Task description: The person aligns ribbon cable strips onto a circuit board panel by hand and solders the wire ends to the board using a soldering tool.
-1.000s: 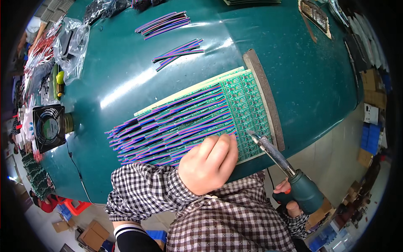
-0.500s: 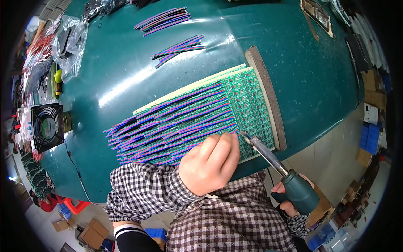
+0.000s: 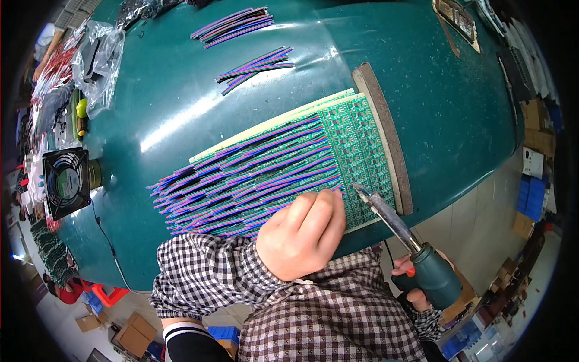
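We list, from the head view: one left hand [image 3: 301,235], fingers pinched at the nearest wires [image 3: 241,196]; one right hand [image 3: 404,266], partly hidden, wrapped around a green-handled soldering iron [image 3: 439,279], its tip over the boards, contact unclear. Green circuit boards [image 3: 362,133], side by side, wires lying across their left part; one brown bar [image 3: 386,133] along their right end. Beyond, on our green table [image 3: 458,114]: two loose wire bundles [image 3: 232,27], the nearer crossed. Far left: one black fan [image 3: 66,183], upright.
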`<state>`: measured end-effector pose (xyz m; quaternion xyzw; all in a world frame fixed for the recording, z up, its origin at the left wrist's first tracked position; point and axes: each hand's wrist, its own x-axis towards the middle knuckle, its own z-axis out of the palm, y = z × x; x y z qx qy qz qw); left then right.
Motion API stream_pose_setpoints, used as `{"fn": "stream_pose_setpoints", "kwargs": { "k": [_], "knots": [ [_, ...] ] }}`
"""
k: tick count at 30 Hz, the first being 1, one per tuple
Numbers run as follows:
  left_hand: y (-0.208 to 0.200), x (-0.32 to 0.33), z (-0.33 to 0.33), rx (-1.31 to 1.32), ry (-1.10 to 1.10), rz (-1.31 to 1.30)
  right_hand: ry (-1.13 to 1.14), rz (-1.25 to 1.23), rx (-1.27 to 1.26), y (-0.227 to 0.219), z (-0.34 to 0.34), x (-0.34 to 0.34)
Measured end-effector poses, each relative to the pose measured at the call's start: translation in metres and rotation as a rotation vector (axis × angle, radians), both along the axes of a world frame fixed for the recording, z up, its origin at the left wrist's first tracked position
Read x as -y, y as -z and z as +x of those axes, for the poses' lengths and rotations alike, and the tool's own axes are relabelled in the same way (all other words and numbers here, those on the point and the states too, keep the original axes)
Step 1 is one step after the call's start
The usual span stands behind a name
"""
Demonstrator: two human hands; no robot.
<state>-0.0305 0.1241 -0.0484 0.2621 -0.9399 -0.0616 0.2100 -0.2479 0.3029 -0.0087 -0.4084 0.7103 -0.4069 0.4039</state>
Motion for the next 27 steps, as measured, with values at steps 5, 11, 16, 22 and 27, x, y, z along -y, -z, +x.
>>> {"fn": "stream_pose_setpoints", "kwargs": {
  "k": [5, 11, 16, 22, 27],
  "knots": [
    [-0.002, 0.001, 0.0, 0.004, 0.006, 0.005, -0.055, 0.079, -0.01, 0.0, -0.004, -0.008],
    [-0.001, 0.001, -0.001, -0.007, 0.0, -0.02, -0.077, 0.116, -0.03, -0.002, -0.005, -0.009],
    [-0.001, 0.0, -0.001, -0.007, -0.005, -0.014, -0.072, 0.071, -0.029, 0.0, -0.003, -0.008],
    [0.0, 0.001, 0.0, -0.006, 0.005, -0.019, -0.068, 0.076, -0.02, 0.002, -0.003, -0.01],
    [-0.001, 0.0, -0.001, -0.01, 0.001, -0.01, -0.055, 0.068, -0.014, 0.0, -0.001, -0.007]
  ]
}}
